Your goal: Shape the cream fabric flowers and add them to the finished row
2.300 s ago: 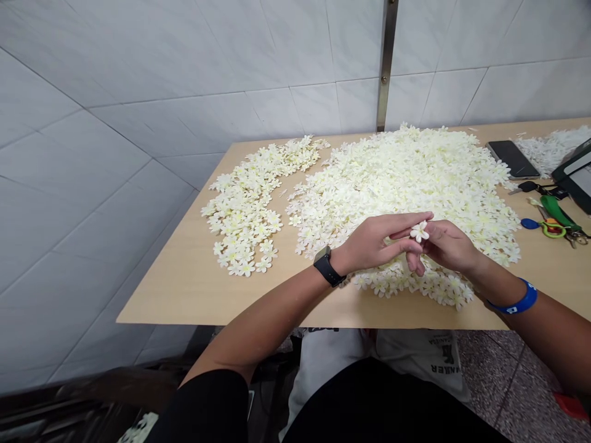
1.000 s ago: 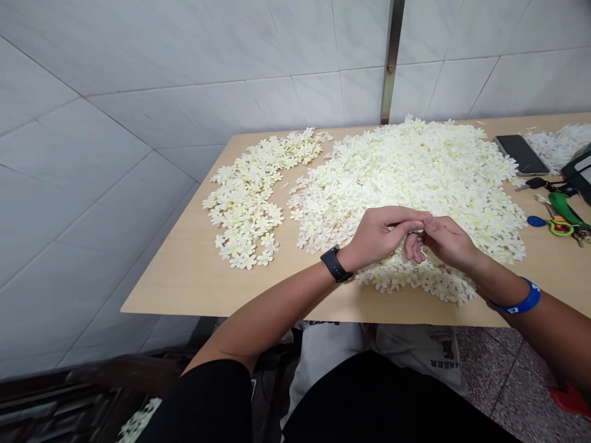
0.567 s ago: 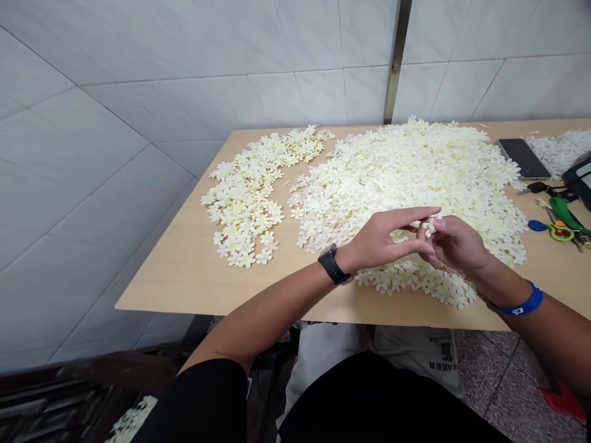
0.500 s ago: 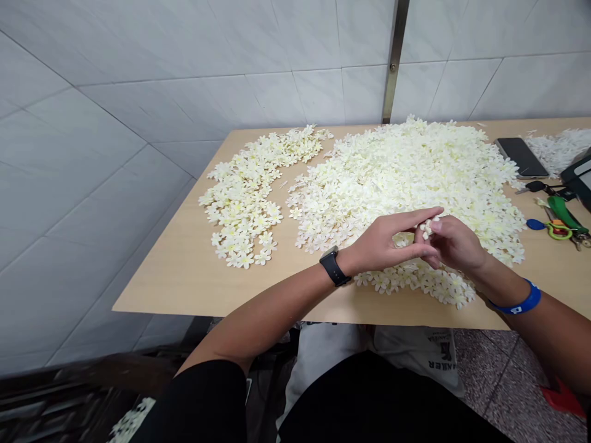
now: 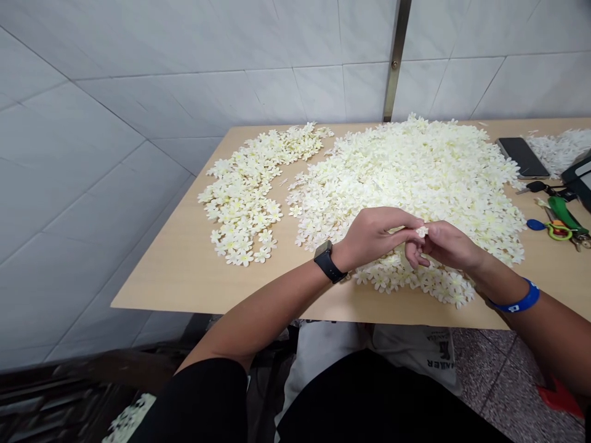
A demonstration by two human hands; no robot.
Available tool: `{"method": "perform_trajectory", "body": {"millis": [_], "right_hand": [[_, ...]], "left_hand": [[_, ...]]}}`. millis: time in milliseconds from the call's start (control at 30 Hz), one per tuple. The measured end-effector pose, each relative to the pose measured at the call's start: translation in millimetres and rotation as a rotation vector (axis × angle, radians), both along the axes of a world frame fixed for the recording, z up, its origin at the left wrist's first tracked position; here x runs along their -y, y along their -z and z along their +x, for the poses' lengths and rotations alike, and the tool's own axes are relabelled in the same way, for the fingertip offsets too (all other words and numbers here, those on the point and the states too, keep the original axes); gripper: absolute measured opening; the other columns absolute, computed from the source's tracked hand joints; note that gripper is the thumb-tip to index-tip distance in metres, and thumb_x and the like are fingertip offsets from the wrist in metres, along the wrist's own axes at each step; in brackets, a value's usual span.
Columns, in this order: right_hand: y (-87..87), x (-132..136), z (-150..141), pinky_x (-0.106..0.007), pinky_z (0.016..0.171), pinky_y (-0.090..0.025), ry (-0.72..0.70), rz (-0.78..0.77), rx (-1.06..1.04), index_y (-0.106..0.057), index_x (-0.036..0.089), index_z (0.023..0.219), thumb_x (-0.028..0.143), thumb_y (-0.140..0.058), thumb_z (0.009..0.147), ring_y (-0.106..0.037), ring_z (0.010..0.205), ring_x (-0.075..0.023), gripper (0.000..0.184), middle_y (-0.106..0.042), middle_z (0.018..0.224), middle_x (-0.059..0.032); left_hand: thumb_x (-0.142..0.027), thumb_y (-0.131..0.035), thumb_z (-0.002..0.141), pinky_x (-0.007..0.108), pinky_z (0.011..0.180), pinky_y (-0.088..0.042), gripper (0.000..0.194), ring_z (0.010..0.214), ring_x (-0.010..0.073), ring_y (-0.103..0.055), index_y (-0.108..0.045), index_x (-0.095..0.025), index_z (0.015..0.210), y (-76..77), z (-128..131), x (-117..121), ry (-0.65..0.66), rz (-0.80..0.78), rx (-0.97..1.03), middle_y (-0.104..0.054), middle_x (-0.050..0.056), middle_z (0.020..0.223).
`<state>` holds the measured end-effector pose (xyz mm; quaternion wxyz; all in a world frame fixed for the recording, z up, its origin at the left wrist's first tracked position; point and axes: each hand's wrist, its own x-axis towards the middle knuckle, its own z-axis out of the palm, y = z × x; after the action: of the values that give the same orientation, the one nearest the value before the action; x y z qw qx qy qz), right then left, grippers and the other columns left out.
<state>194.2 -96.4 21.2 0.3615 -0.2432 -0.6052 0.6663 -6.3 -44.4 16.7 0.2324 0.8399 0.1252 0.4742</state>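
Observation:
Above the near part of a big heap of white artificial flowers (image 5: 397, 178), my two hands meet at the fingertips. A small white flower (image 5: 422, 232) shows between them. My left hand (image 5: 381, 234), with a dark watch on its wrist, pinches the flower between thumb and fingers. From the other side my right hand (image 5: 446, 243) has thumb and forefinger closed at the same flower, its other fingers curled below. A blue band circles the right wrist. A smaller curved pile of flowers (image 5: 244, 197) lies to the left.
On the right of the table (image 5: 175, 283) are a phone (image 5: 522, 157), keys with a green tool (image 5: 566, 215) and a pile of thin white pieces (image 5: 561, 147). The tiled wall (image 5: 295, 37) borders the back. More flowers (image 5: 129, 421) lie low at the left.
My left hand has shifted slightly left, and its fingertips have closed on the flower. The small white cluster at my right fingers now shows as one flower between both hands.

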Motion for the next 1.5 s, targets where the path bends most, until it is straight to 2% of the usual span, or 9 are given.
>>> {"method": "perform_trajectory", "body": {"millis": [233, 400, 500, 600, 700, 933, 1167, 1367, 1500], "right_hand": [[0.7, -3.5, -0.6, -0.023, 0.046, -0.044, 0.027, -0.048, 0.030, -0.070, 0.014, 0.070, 0.048, -0.063, 0.099, -0.053, 0.043, -0.0085, 0.045, -0.072, 0.062, -0.0056], [-1.5, -1.7, 0.5, -0.024, 0.045, -0.049, -0.001, -0.035, 0.064, -0.076, 0.011, 0.078, 0.048, -0.057, 0.102, -0.062, 0.048, -0.0122, 0.047, -0.074, 0.066, -0.0090], [-5.8, -0.1, 4.4, -0.028, 0.060, -0.061, -0.068, -0.099, 0.056, -0.078, 0.011, 0.092, 0.050, -0.054, 0.103, -0.074, 0.067, -0.0178, 0.047, -0.078, 0.082, -0.0133], [-8.7, 0.0, 7.2, -0.031, 0.076, -0.064, -0.141, -0.165, 0.049, -0.076, 0.011, 0.111, 0.048, -0.056, 0.103, -0.078, 0.090, -0.0210, 0.043, -0.079, 0.103, -0.0162], [-8.8, -0.3, 6.5, -0.032, 0.077, -0.065, -0.153, -0.185, 0.013, -0.073, 0.012, 0.117, 0.046, -0.058, 0.102, -0.079, 0.090, -0.0206, 0.041, -0.078, 0.111, -0.0172], [-6.2, -0.7, 1.6, -0.027, 0.056, -0.061, 0.185, 0.039, 0.103, -0.078, 0.015, 0.089, 0.054, -0.062, 0.098, -0.074, 0.061, -0.0168, 0.043, -0.079, 0.080, -0.0103], [-5.5, -3.6, 9.7, -0.029, 0.043, -0.048, 0.296, 0.070, 0.235, -0.071, 0.018, 0.062, 0.067, -0.053, 0.097, -0.057, 0.040, -0.0144, 0.063, -0.065, 0.049, -0.0056], [-9.6, 1.5, -0.9, -0.027, 0.050, -0.044, 0.380, 0.313, 0.508, -0.060, 0.019, 0.047, 0.066, -0.046, 0.100, -0.055, 0.045, -0.0128, 0.072, -0.059, 0.045, -0.0040], [-5.5, 5.7, -9.4, -0.028, 0.054, -0.044, 0.505, 0.380, 0.485, -0.057, 0.020, 0.047, 0.064, -0.042, 0.102, -0.057, 0.051, -0.0135, 0.072, -0.059, 0.049, -0.0044]], "left_hand": [[-0.046, -0.059, 0.101, 0.027, 0.090, -0.061, 0.033, 0.102, 0.0183, -0.078, -0.075, -0.017, 0.104, -2.7, -0.1, -2.0, 0.006, 0.182, -0.199, -0.081, 0.008, 0.106], [-0.037, -0.057, 0.104, 0.026, 0.097, -0.060, 0.041, 0.116, 0.0182, -0.074, -0.063, -0.016, 0.138, -11.9, -1.2, 1.5, 0.085, 0.054, -0.338, -0.074, 0.009, 0.130], [-0.022, -0.050, 0.105, 0.029, 0.110, -0.055, 0.044, 0.134, 0.0173, -0.064, -0.053, -0.020, 0.150, -11.2, -1.5, 0.6, 0.177, -0.013, -0.328, -0.063, 0.009, 0.147], [-0.017, -0.052, 0.103, 0.031, 0.113, -0.054, 0.040, 0.133, 0.0172, -0.064, -0.062, -0.024, 0.141, -4.5, -0.9, -2.7, 0.188, -0.010, -0.235, -0.066, 0.006, 0.144], [-0.022, -0.057, 0.102, 0.027, 0.101, -0.061, 0.027, 0.116, 0.0158, -0.075, -0.074, -0.024, 0.123, 1.9, -0.1, -3.9, 0.118, 0.026, -0.113, -0.076, 0.003, 0.128], [-0.036, -0.071, 0.095, 0.027, 0.087, -0.064, 0.020, 0.095, 0.0169, -0.080, -0.079, -0.020, 0.103, 0.2, -1.2, -2.3, -0.074, 0.010, 0.018, -0.083, 0.004, 0.101], [-0.030, -0.068, 0.097, 0.030, 0.098, -0.063, 0.041, 0.119, 0.0191, -0.073, -0.066, -0.023, 0.138, 2.2, 0.6, -8.0, 0.154, -0.137, -0.062, -0.072, 0.006, 0.135], [-0.029, -0.077, 0.090, 0.028, 0.085, -0.064, 0.020, 0.093, 0.0182, -0.079, -0.081, -0.023, 0.108, 1.8, 4.1, 0.9, 0.037, -0.269, -0.042, -0.082, 0.004, 0.106], [-0.028, -0.073, 0.093, 0.027, 0.082, -0.064, 0.013, 0.091, 0.0177, -0.080, -0.083, -0.022, 0.099, 3.0, 7.6, 5.9, -0.024, -0.295, 0.049, -0.083, 0.003, 0.100]]}}
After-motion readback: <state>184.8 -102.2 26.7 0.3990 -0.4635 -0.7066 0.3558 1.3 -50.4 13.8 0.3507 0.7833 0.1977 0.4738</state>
